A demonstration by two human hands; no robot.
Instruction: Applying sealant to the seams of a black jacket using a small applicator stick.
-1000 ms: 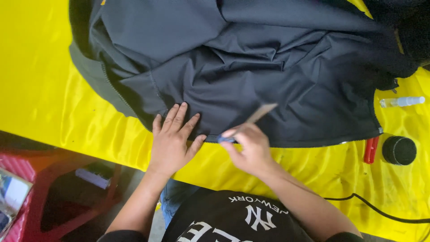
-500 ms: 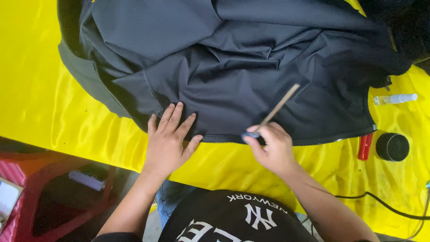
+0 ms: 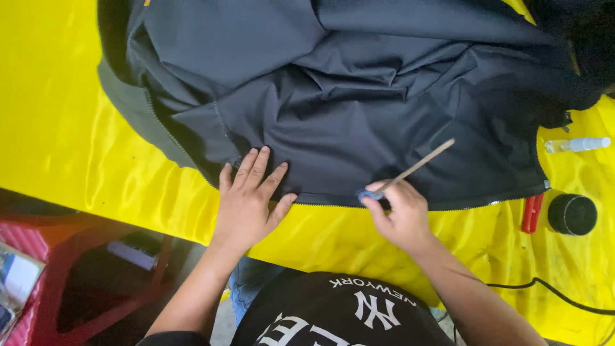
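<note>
A dark grey jacket (image 3: 359, 96) lies crumpled across a table covered in shiny yellow cloth (image 3: 70, 128). My left hand (image 3: 250, 198) rests flat, fingers spread, on the jacket's lower hem beside the zipper edge. My right hand (image 3: 400, 214) pinches a thin tool (image 3: 410, 172) with a blue tip and a long tan wooden handle. The blue tip touches the hem at the zipper line, and the handle slants up to the right over the fabric.
A small clear spray bottle (image 3: 576, 145), a red tool (image 3: 532, 213) and a round black container (image 3: 572, 214) lie on the yellow cloth at the right. A black cable (image 3: 551, 295) runs along the near right. A red stool (image 3: 77, 275) stands below the table's left edge.
My right hand with the thin tool has moved to the right along the hem. My left hand has stayed flat on the fabric. The view has shifted slightly.
</note>
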